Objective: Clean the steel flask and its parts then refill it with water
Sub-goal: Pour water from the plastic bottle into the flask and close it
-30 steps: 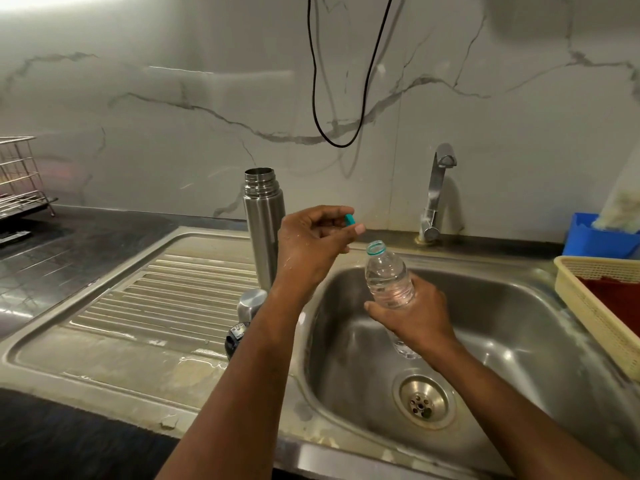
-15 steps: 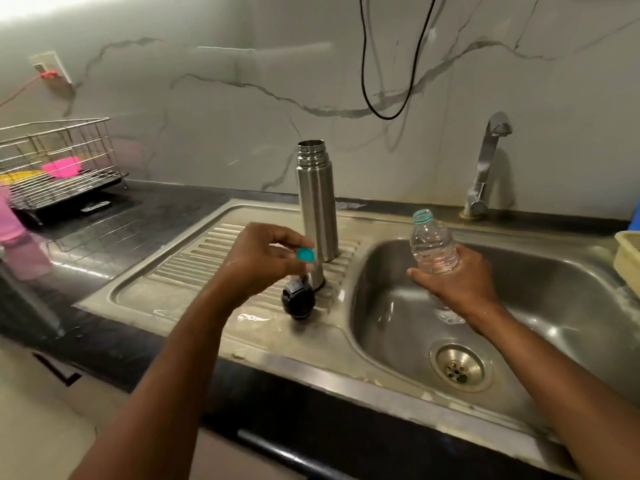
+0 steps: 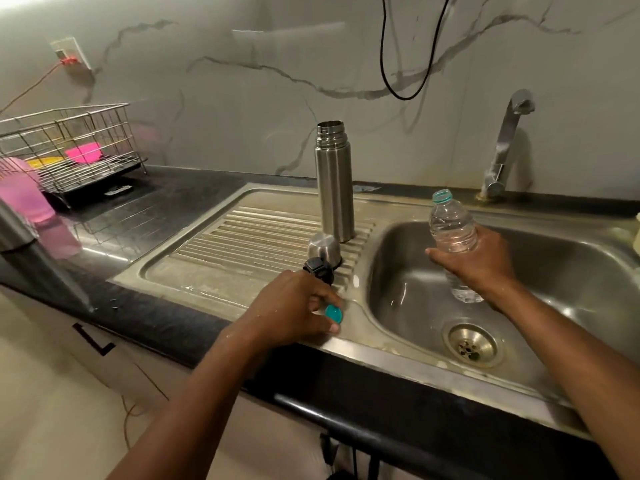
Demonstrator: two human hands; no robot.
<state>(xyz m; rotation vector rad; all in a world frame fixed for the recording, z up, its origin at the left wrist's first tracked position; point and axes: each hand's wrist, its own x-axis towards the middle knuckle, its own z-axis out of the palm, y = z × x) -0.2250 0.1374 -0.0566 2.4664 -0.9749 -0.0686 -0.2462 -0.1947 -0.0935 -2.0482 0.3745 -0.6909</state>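
Note:
The steel flask [image 3: 334,188] stands upright and uncapped on the ribbed drainboard [image 3: 242,244]. In front of it sit its steel cup lid [image 3: 324,249] and a black stopper [image 3: 318,268]. My left hand [image 3: 294,311] is low at the sink's front rim, pinching a small teal bottle cap [image 3: 334,313] between thumb and fingers. My right hand [image 3: 474,261] grips an open clear plastic water bottle [image 3: 450,226] upright over the sink basin [image 3: 540,271].
A steel tap [image 3: 505,147] rises at the back right of the basin, and the drain [image 3: 472,344] lies at its front. A wire dish rack [image 3: 69,147] and a pink container [image 3: 24,192] stand on the black counter to the left. A black cable [image 3: 401,64] hangs on the wall.
My left hand has come down from beside the bottle's mouth to the sink's front rim, still pinching the teal cap. The right hand keeps the bottle over the basin.

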